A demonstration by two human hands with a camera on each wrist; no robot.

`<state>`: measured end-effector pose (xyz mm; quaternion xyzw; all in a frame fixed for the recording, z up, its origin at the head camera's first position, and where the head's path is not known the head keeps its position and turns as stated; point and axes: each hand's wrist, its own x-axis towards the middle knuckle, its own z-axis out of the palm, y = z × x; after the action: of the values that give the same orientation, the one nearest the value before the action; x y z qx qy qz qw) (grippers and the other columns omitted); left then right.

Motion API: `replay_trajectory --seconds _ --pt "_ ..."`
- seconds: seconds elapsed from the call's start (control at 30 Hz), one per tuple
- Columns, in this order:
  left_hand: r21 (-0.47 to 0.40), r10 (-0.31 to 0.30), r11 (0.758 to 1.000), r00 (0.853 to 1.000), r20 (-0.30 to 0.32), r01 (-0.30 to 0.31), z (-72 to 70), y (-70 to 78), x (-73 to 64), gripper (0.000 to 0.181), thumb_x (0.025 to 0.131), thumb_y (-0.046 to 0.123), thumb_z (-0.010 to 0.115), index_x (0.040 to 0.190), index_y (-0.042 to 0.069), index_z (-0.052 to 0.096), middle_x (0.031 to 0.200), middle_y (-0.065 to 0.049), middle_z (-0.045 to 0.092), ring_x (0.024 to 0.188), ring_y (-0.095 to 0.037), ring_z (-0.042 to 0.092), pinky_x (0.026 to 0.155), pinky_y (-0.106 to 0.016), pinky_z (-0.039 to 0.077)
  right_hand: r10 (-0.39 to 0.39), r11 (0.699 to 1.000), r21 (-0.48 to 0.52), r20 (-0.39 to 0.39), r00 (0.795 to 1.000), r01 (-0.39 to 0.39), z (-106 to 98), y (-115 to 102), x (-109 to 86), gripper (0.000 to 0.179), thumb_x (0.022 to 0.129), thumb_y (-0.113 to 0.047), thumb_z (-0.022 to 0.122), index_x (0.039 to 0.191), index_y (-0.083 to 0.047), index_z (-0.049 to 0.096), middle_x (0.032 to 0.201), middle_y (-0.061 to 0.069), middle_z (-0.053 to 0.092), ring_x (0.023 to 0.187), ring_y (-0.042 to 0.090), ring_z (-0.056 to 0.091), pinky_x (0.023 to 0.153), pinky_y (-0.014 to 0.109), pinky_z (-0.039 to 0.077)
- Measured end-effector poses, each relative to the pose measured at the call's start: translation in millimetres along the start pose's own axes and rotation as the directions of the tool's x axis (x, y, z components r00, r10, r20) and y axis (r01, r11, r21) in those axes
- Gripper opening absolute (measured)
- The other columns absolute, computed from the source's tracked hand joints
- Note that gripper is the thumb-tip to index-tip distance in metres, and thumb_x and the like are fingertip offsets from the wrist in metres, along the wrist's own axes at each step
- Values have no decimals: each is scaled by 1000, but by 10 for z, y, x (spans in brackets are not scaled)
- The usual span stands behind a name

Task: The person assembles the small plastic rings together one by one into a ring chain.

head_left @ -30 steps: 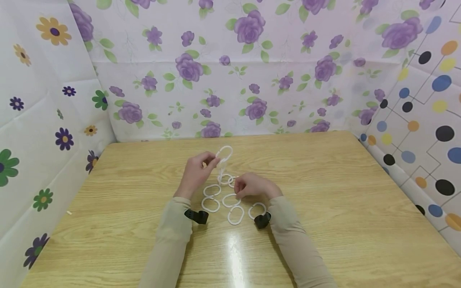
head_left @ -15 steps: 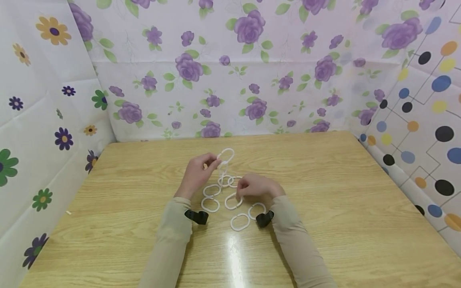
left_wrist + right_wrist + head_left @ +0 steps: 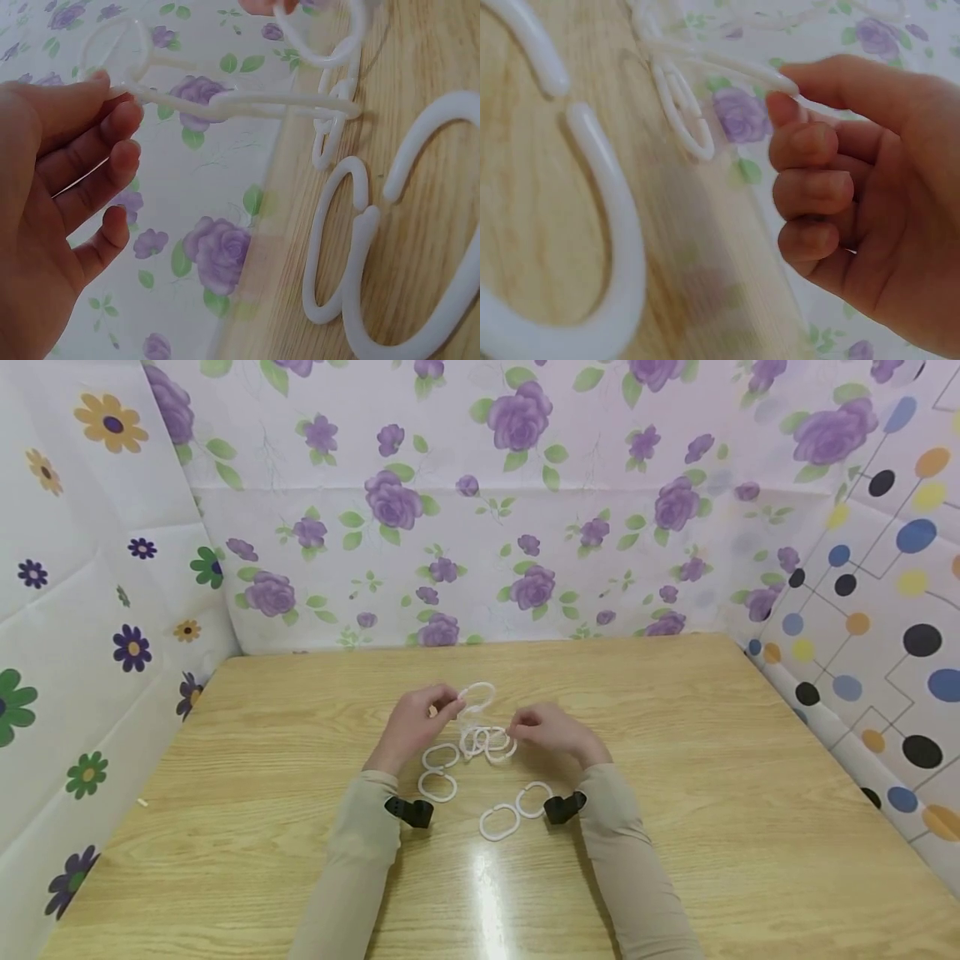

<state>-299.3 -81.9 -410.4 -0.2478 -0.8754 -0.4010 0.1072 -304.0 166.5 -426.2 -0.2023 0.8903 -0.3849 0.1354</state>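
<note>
1. The right hand is farther from the body than half a second ago, bringing a glossy white, plastic-looking oval ring up to the chain of white rings. It pinches that ring between thumb and index finger, other fingers curled.
2. The left hand holds the raised white end ring in a fingertip pinch, its remaining fingers loosely bent; that ring sits slightly lower now.
3. The held ring overlaps the chain in the head view, so the work seems centred on that junction; whether they are linked I cannot tell.
4. The joined white oval pair and the near loose white oval ring lie unmoved on the pale wooden table.
5. The head view gives the whole layout; the right wrist view shows more clearly a gap between the ends of the large foreground white ring.
</note>
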Motion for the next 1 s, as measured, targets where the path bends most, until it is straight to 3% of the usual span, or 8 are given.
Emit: replay_trajectory --seconds 0.2,0.37,0.47,0.6,0.73,0.87,1.0 --pt "0 -25 1000 998 65 25 -17 7 -20 16 97 28 60 94 15 70 81 0 68 76 -14 56 67 -29 42 40 997 72 -136 990 -30 -27 14 -21 18 95 -18 58 94 -3 66 66 -1 54 61 10 49 59 24 42" --pt "-4 -36 999 995 91 37 -32 18 -27 17 96 29 62 92 15 71 81 0 68 75 -13 56 67 -29 42 79 986 157 -166 983 -52 -35 -5 -27 14 93 -15 58 98 -3 62 78 6 64 70 14 59 65 25 47" --pt "-1 -36 999 993 116 36 -32 19 -24 17 95 31 62 90 16 70 80 1 67 74 -12 56 68 -29 43 74 979 201 -182 980 -37 -35 -22 -15 13 92 -13 60 99 -3 58 85 14 68 76 22 64 72 29 49" --pt "1 -34 999 989 146 34 -23 10 -23 19 95 31 63 88 15 70 78 2 66 74 -12 56 70 -29 44 26 971 237 -204 979 24 -29 -36 -4 14 93 -10 61 101 0 56 93 22 69 82 33 66 79 43 52" --pt "1 -31 1000 985 169 32 -15 3 -18 21 95 32 63 89 14 71 79 2 67 74 -12 56 71 -29 45 -34 960 263 -232 972 96 -20 -78 -4 16 92 -9 62 103 2 56 95 21 69 80 27 67 84 52 51" --pt "6 -29 1000 982 189 28 -10 6 -15 24 95 33 62 91 11 72 80 1 68 74 -12 56 70 -29 46 -108 942 284 -250 962 179 -10 -107 3 20 91 -8 66 104 4 57 93 13 68 78 17 66 85 54 51" --pt "6 -24 1000 978 207 23 -15 10 -17 26 96 33 61 93 9 72 81 -1 68 74 -13 56 70 -29 45 -186 921 297 -230 955 251 14 -130 23 20 90 -7 67 103 6 57 93 13 66 82 19 66 82 50 54"
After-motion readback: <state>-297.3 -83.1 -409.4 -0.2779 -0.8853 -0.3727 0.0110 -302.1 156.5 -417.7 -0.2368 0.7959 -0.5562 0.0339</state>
